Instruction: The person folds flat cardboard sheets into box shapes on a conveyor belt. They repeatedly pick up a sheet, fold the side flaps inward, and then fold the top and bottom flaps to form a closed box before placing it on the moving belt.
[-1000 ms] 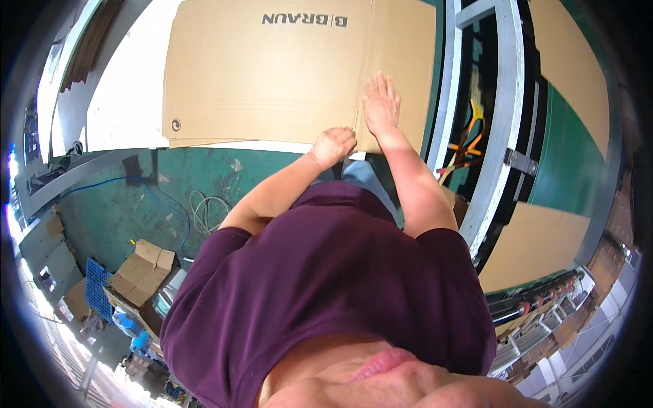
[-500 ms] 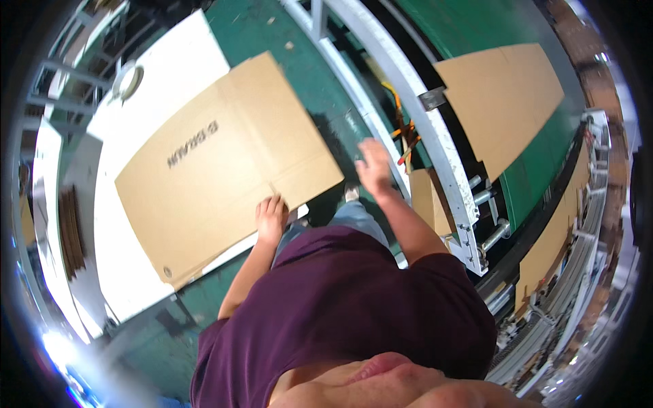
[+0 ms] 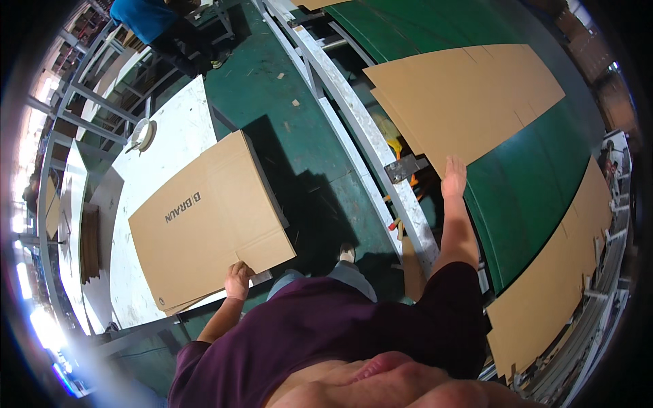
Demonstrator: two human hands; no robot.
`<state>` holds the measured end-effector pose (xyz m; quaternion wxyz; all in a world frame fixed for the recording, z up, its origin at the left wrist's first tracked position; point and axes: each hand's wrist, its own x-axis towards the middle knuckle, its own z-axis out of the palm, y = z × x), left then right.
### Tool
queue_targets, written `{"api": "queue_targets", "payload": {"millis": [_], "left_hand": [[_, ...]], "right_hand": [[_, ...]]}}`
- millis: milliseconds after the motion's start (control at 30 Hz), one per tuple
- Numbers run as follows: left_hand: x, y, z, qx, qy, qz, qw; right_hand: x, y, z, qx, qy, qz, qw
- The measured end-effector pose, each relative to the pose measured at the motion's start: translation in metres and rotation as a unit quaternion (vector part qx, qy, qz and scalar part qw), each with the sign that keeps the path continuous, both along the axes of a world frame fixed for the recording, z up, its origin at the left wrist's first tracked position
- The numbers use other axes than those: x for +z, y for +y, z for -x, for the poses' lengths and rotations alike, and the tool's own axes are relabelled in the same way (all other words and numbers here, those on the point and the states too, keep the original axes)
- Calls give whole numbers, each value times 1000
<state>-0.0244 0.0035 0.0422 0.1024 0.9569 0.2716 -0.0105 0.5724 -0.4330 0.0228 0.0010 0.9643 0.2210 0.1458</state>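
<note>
A stack of flat brown cardboard sheets (image 3: 204, 238), the top one printed in dark letters, lies on the white table (image 3: 122, 272) at the left. My left hand (image 3: 238, 279) has its fingers curled over the near edge of the top sheet, its thumb hidden. To the right, my right hand (image 3: 454, 179) is stretched over the green conveyor belt (image 3: 517, 177). Its fingers are extended beside the near corner of another cardboard sheet (image 3: 469, 95) lying on the belt. Whether the fingertips touch that sheet, I cannot tell.
Along the conveyor runs a white metal frame (image 3: 354, 109) with a dark bracket (image 3: 405, 168). Another cardboard sheet (image 3: 551, 272) lies on the belt's near right. A roll of tape (image 3: 143, 134) sits on the table. A person in blue (image 3: 146, 20) stands far left, beyond the table.
My right hand has moved right and forward, from over the floor gap to the conveyor sheet. My left hand stays at the table sheet's near edge. The view has shifted, and a person now shows.
</note>
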Motion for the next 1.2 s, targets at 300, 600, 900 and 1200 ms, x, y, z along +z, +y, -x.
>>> {"api": "queue_targets", "payload": {"millis": [300,600,900,1200], "left_hand": [[-8,-4,-8,4,22,-35,999],[-2,-2,-9,-8,49,-36,998],[-6,-10,-2,18,-12,-45,999],[6,-4,2,-13,-34,-31,999]], "right_hand": [[295,33,90,129,-138,-307,933],[406,-61,-40,-88,-148,-513,841],[11,33,43,-210,389,-579,685],[152,75,-57,-63,448,-644,617]]}}
